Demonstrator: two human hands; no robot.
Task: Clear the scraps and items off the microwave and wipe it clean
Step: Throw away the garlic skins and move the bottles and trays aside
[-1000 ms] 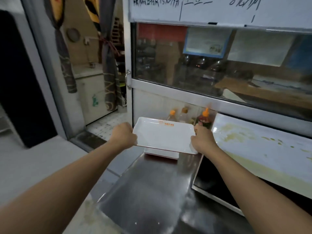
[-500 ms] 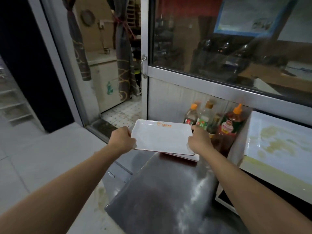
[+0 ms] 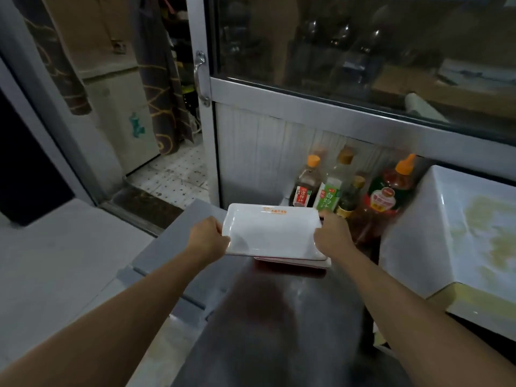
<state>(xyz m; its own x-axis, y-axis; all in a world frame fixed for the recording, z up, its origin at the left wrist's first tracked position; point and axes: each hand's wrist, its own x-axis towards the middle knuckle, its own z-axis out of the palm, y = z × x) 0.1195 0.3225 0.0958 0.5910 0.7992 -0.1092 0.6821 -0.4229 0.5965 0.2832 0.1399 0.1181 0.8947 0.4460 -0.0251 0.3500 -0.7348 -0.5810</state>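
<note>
I hold a white rectangular tray (image 3: 272, 231) with small orange lettering by its two short ends. My left hand (image 3: 208, 237) grips the left end and my right hand (image 3: 333, 237) grips the right end. The tray is just above a second white tray with a red underside (image 3: 293, 264) that lies on the steel counter (image 3: 279, 317). Whether the two trays touch is unclear. The white microwave (image 3: 418, 241) stands at the right, its top (image 3: 485, 233) smeared with yellowish stains.
Several sauce and vinegar bottles (image 3: 329, 191) stand against the wall behind the trays, beside the microwave. A glass partition with a metal frame (image 3: 335, 107) rises behind them. An open doorway (image 3: 167, 169) and tiled floor lie to the left.
Both hands have carried the tray leftward and down, away from the microwave, to just over the tray on the counter. The view has tilted downward.
</note>
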